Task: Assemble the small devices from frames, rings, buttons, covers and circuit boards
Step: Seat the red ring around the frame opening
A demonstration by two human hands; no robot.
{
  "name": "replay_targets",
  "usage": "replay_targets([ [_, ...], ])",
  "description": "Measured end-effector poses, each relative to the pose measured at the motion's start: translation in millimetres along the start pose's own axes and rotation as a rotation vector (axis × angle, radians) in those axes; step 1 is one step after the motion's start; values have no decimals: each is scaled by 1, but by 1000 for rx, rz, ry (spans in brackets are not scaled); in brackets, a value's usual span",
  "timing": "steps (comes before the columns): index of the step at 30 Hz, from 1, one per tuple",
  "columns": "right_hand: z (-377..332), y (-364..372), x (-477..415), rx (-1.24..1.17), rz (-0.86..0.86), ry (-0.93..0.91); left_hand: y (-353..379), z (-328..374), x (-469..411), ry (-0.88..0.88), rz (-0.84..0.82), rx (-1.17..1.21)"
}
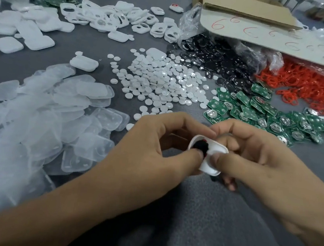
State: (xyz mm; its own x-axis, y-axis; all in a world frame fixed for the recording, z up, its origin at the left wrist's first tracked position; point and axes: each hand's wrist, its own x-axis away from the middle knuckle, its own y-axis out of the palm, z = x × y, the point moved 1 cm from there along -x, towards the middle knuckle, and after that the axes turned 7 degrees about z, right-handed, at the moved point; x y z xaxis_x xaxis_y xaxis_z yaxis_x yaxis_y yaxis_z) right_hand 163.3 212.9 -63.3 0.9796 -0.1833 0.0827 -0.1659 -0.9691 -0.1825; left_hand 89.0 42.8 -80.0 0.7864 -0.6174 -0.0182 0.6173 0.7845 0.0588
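You sat at a small-parts assembly workbench. Bulk piles covered the grey tabletop [89, 44]: clear covers [40, 112] left of your left hand [155, 144], white buttons [161, 79] just beyond it, white frames [107, 18] farther off, green circuit boards [265, 114] and red rings [307, 82] beyond your right hand [252, 152], near a cardboard box [253, 27] marked with red sixes.

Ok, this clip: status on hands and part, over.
Left hand and right hand both pinching white frame. Black button in its opening, left thumb against it. White discs, green boards piled beyond, apart from hands.
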Motion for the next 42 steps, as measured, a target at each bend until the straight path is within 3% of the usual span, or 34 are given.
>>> replay_targets([
  [9,3,15,0,-331,184,75,10,-1,5,51,182,179],
  [13,5,24,1,-313,221,-25,11,-2,6,101,251,140],
  [16,3,21,1,-197,240,-108,8,1,4,117,216,102],
  [21,-2,0,0,-256,137,57,1,5,1,129,115,-23],
  [28,-1,-4,2,82,86,-77,-3,7,-1,62,16,-159],
  [35,0,0,2,626,337,-572,-7,6,-5,-150,120,36],
  [42,2,-1,4,784,323,-676,-7,5,-6,-216,125,97],
])
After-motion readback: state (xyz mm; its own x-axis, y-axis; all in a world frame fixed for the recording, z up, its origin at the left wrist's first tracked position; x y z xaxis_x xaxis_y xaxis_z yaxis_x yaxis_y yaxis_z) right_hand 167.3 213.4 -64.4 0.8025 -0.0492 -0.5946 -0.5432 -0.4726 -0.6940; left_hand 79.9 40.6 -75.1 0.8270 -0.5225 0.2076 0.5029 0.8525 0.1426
